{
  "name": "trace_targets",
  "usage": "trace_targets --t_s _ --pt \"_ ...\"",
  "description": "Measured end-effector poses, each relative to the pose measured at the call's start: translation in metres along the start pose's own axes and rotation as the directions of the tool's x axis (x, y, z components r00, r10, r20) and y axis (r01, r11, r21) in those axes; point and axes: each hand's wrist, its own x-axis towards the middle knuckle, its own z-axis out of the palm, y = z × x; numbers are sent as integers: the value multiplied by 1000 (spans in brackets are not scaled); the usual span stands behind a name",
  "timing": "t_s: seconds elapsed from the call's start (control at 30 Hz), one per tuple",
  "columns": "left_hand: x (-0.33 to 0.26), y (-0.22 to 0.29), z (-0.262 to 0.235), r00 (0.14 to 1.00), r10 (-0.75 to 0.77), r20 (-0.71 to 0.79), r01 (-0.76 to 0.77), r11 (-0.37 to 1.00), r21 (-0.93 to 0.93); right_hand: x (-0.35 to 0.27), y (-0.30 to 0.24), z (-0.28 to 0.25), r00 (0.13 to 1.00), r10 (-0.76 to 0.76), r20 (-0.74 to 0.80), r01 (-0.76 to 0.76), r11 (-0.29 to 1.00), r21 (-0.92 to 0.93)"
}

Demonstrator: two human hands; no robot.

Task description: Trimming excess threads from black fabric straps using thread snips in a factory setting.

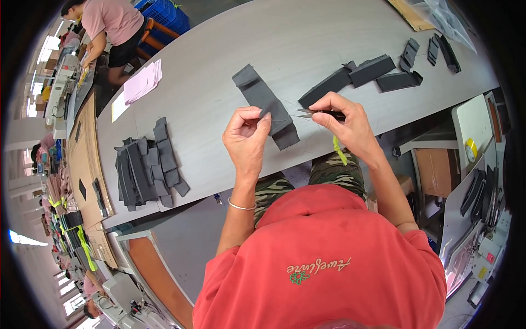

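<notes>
Between the thumb and fingertips of my left hand (246,140) is pinched a raised corner of a dark grey fabric strip (263,94). The rest of the strip lies on the grey table (208,66), its near end pointing toward the table's front edge. My right hand (355,129) is closed around small thread snips (304,113). Their pointed blades face the strip, a short gap away from it, and fine loose threads show near them. A yellow-green ribbon (340,151) hangs below my right hand. The snips' handles are mostly hidden by my fingers.
A layered pile of dark strips (143,167) lies at the left. More dark pieces (372,70) are scattered along the right. Pink sheets (143,82) rest near the far left edge. Another person (112,24) bends over work beyond. A cardboard box (436,171) stands at the right, below table level.
</notes>
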Motion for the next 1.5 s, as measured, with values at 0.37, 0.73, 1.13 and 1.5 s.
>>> trace_targets --t_s 0.37,0.73,1.13,1.5 --pt "1 3 0 999 -33 18 34 999 -39 4 13 11 986 83 143 -108 978 179" --pt "1 4 0 1000 -17 17 17 1000 12 2 9 12 991 90 100 -103 986 128" --pt "-1 3 -1 1000 -8 27 7 1000 22 1 1 16 999 23 33 -24 999 30" --pt "0 3 -1 999 -46 16 46 998 40 0 1 15 909 -415 -27 362 821 -441"
